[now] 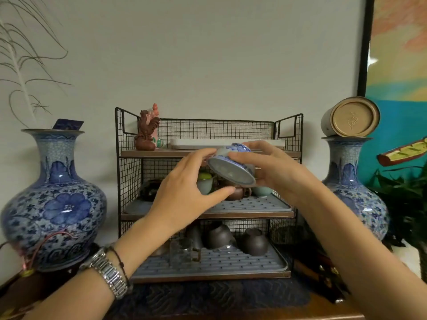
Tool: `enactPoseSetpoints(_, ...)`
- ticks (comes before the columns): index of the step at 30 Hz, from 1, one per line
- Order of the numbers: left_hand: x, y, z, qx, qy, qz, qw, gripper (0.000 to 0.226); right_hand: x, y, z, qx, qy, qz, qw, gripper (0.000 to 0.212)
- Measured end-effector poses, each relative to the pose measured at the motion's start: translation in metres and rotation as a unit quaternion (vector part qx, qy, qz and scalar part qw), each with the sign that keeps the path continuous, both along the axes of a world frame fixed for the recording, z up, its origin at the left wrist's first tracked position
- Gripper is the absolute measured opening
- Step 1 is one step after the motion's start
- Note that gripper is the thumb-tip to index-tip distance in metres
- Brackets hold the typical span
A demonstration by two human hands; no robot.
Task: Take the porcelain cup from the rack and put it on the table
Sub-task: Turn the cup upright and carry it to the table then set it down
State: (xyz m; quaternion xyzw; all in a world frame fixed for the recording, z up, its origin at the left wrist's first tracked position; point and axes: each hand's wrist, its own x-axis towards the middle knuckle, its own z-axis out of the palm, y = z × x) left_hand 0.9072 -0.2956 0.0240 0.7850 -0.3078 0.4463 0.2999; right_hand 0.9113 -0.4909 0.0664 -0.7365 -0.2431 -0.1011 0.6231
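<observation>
The blue-and-white porcelain cup (231,166) is in the air in front of the black wire rack (129,172), level with the gap between the top and middle shelves. It is tilted, its open mouth facing down toward me. My right hand (270,169) grips it from the right, fingers over its top and thumb below. My left hand (184,188) touches its left rim with the fingertips, thumb stretched out beneath. The table (231,316) shows as a brown edge at the bottom.
Two big blue-and-white vases (55,204) (351,185) flank the rack. A rooster figurine (146,130) and white tray (184,142) sit on the top shelf. Small teaware fills the middle shelf; dark cups (254,241) and a glass pitcher (182,252) the bottom. A dark mat (208,296) lies in front.
</observation>
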Motion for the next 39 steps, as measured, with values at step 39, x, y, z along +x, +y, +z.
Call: enactPoseSetpoints(39,-0.011,-0.007,-0.068,0.219,0.135,-0.012,0.966,0.091,-0.014,-0.030,-0.149,-0.124,-0.112,0.068,0.984,0.105)
